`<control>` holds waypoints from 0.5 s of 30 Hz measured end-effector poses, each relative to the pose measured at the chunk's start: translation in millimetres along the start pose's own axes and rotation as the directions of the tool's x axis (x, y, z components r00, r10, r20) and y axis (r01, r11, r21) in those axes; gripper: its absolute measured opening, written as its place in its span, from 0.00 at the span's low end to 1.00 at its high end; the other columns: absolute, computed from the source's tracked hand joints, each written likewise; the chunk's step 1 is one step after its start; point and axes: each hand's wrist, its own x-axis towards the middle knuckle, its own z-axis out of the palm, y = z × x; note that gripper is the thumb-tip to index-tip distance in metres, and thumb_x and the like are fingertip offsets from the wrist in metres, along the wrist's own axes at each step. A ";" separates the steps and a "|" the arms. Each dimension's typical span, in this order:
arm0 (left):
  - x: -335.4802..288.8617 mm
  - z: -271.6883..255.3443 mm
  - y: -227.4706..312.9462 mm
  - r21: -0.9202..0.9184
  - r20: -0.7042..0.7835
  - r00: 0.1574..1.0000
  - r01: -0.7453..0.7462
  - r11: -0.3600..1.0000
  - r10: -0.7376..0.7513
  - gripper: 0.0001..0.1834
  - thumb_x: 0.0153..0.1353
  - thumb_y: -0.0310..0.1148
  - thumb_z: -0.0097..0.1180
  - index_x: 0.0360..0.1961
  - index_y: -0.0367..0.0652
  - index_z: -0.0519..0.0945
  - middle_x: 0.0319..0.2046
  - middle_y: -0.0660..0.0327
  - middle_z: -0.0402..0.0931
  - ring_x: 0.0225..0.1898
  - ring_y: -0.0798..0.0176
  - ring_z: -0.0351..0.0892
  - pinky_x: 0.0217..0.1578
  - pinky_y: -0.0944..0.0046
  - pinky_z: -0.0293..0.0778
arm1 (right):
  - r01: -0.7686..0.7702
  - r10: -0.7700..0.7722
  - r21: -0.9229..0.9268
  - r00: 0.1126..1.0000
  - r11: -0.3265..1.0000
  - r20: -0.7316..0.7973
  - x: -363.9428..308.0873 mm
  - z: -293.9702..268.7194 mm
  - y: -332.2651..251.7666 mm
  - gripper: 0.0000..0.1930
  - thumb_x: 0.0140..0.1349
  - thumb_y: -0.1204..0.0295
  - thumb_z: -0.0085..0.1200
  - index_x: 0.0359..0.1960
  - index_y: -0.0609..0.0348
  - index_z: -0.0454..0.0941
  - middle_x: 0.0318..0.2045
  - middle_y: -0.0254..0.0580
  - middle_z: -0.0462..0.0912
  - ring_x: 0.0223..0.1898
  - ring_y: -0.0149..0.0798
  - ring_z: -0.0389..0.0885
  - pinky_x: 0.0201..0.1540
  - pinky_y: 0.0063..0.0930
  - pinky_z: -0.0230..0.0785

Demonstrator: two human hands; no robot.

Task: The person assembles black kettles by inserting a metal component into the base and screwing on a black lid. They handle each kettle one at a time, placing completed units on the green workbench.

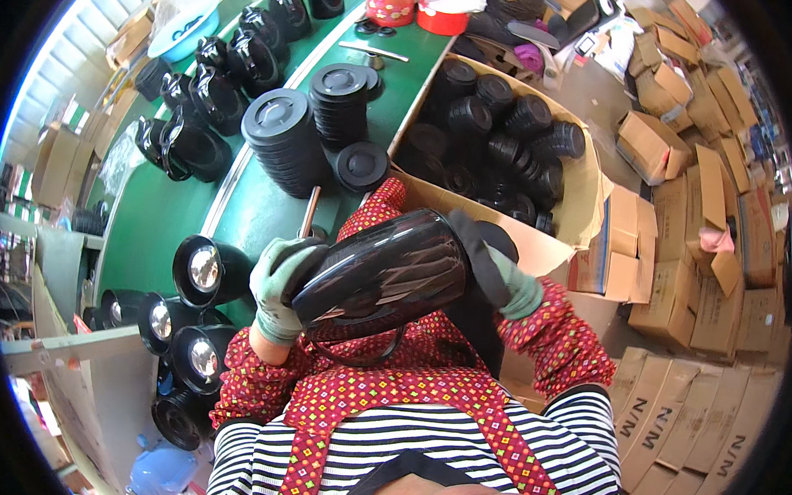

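Observation:
A glossy black kettle body (386,269) lies sideways in front of my chest, its thin handle loop on the side towards me. My left hand (283,283), in a green and dark work glove, is closed around the kettle's left end. At the other end, my right hand (500,273) in a matching glove grips the rim, its fingertips partly hidden. Just beyond the left hand a metal rod (310,211) stands up from the bench. Ribbed black round bases (286,143) are stacked beyond it, with a single base (362,166) lying alongside.
An open carton (581,188) full of black bases stands at the right of the green bench (266,221). Several upright black kettles (218,97) line the far left. Kettle bodies with shiny insides (205,267) lie at the left. Cardboard boxes (673,296) pile up on the right.

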 end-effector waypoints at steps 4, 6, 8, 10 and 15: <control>-45.1 23.2 -26.4 -0.668 0.272 0.815 0.543 0.510 -0.511 0.23 0.58 0.33 0.75 0.53 0.33 0.85 0.44 0.58 0.87 0.45 0.62 0.87 0.50 0.60 0.83 | 0.504 -0.524 -0.488 0.845 0.713 0.108 -11.4 -11.6 6.9 0.48 0.78 0.39 0.45 0.83 0.67 0.51 0.80 0.54 0.59 0.79 0.47 0.58 0.81 0.40 0.48; -74.3 44.1 -58.2 -0.626 0.317 0.864 0.501 0.597 -0.392 0.24 0.61 0.32 0.74 0.56 0.33 0.83 0.45 0.60 0.87 0.45 0.65 0.87 0.50 0.61 0.84 | 0.636 -0.656 -0.402 0.747 0.659 0.108 -4.3 8.3 11.5 0.53 0.73 0.35 0.50 0.84 0.66 0.47 0.81 0.55 0.56 0.80 0.50 0.57 0.81 0.42 0.47; -48.9 36.3 -44.2 -0.422 0.213 0.948 0.306 0.854 -0.235 0.24 0.59 0.34 0.75 0.54 0.34 0.85 0.43 0.56 0.87 0.43 0.59 0.87 0.47 0.60 0.84 | 0.508 -0.524 -0.174 0.850 0.844 -0.061 -3.7 10.5 24.1 0.56 0.70 0.31 0.50 0.84 0.64 0.48 0.78 0.55 0.62 0.76 0.50 0.65 0.79 0.43 0.55; 19.0 -1.1 20.3 -0.029 0.120 0.991 0.065 0.997 -0.061 0.23 0.53 0.37 0.76 0.48 0.35 0.88 0.41 0.50 0.86 0.41 0.50 0.88 0.45 0.57 0.83 | 0.165 -0.129 0.243 0.979 0.956 -0.160 1.8 -1.2 28.2 0.54 0.71 0.29 0.47 0.82 0.63 0.55 0.74 0.54 0.73 0.71 0.49 0.75 0.76 0.44 0.64; 9.6 9.9 4.6 -0.172 0.135 0.975 0.200 0.965 -0.178 0.29 0.45 0.42 0.82 0.47 0.36 0.88 0.43 0.50 0.87 0.41 0.49 0.89 0.47 0.56 0.83 | -0.047 -0.010 0.484 0.993 0.874 0.114 -18.9 -9.3 -6.2 0.47 0.77 0.32 0.41 0.79 0.62 0.61 0.75 0.55 0.70 0.75 0.48 0.71 0.79 0.43 0.60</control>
